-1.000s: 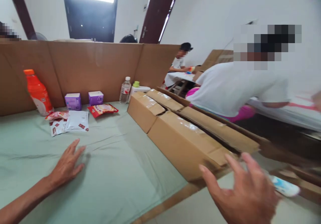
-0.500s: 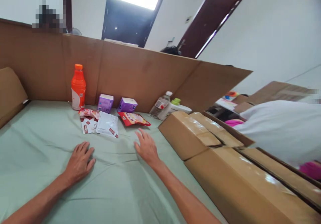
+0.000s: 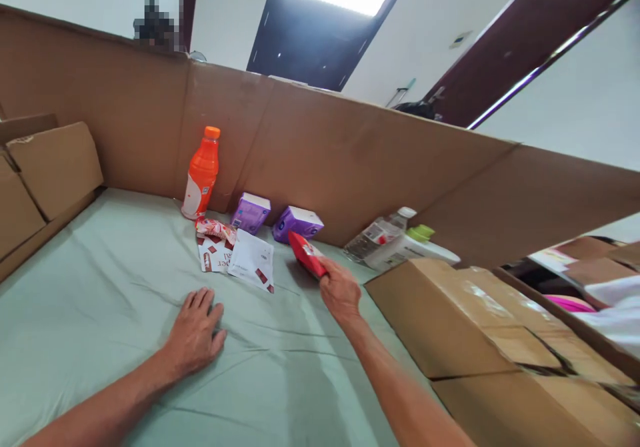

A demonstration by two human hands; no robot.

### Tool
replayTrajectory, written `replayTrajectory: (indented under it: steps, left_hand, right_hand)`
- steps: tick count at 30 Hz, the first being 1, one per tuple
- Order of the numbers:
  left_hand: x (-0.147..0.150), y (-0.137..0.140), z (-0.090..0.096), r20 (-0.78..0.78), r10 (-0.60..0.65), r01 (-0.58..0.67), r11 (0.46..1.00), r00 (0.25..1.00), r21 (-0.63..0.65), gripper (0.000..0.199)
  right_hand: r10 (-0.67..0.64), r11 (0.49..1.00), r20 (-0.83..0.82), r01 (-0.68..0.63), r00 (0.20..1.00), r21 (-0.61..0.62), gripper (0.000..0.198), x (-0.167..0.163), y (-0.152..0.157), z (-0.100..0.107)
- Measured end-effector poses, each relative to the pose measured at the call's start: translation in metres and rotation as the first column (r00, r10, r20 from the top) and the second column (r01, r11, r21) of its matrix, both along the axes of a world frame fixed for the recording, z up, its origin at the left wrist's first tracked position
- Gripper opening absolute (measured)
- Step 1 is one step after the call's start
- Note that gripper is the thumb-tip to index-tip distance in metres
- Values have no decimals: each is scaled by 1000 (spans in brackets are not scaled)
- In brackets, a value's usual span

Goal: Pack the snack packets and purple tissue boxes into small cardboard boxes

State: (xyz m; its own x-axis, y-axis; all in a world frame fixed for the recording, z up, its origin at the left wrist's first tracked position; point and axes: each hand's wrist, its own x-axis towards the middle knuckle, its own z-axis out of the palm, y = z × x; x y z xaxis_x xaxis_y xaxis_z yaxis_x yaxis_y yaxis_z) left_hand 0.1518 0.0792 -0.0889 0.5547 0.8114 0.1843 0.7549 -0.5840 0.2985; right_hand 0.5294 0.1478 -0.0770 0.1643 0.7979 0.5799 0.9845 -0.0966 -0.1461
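My right hand (image 3: 341,291) grips a red snack packet (image 3: 307,255) by its near end and holds it tilted above the green cloth. Flat on the cloth, fingers stretched out, rests my left hand (image 3: 197,332). Beyond it lie a white sachet (image 3: 253,260), a second white sachet with brown print (image 3: 215,257) and a pink-red candy wrapper packet (image 3: 217,229) on top of that one. Two purple tissue packs (image 3: 251,212) (image 3: 298,223) stand behind them. An orange bottle (image 3: 201,175) stands upright at the back left.
A clear plastic bottle (image 3: 377,233) and a white bottle with a green cap (image 3: 410,252) lean at the back right. Cardboard boxes (image 3: 440,320) line the right side, another box (image 3: 55,167) the left. A cardboard wall (image 3: 350,147) closes the back; a person's head shows blurred beyond it.
My right hand has taken hold of the red snack packet and lifted it off the cloth. My left hand stays flat on the cloth. The camera view has turned left.
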Motion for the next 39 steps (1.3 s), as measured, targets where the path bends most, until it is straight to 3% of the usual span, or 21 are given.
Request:
replayTrajectory:
  steps: [4,8,12,15,20,26,35,39]
  left_hand:
    - [0,0,3,22,10,-10,1000,1000,-20,41]
    - [1,0,7,20,5,-4,999,1000,-32,40]
    - [-1,1,7,2,8,-8,999,1000,-34,43]
    - [-2,2,6,1,3,-3,999,1000,-36,45]
    - [-1,2,2,31,-3,5,999,999,-44,45]
    - [2,-5,4,7,-6,6,999,1000,-37,43]
    - [3,-22,17,-143,-12,18,999,990,44,40]
    - [-23,-26,34,-189,-24,46,993,982,109,37]
  right_hand:
    - [75,995,-31,-72,997,73,46,-14,-8,28]
    - [247,966,2,-246,969,82,43,-76,7,46]
    - [493,870,39,-492,869,-31,43,-164,25,35]
    - [571,819,42,-565,820,-96,53,-199,23,19]
    - [474,880,30,-474,880,8,51,-184,-23,-12]
    - [409,907,-15,-404,912,122,44,-164,-76,-52]
    - [397,917,-89,-392,914,66,45,-154,-67,-73]
    - [407,913,-184,-402,895,68,49,-154,-63,-81]
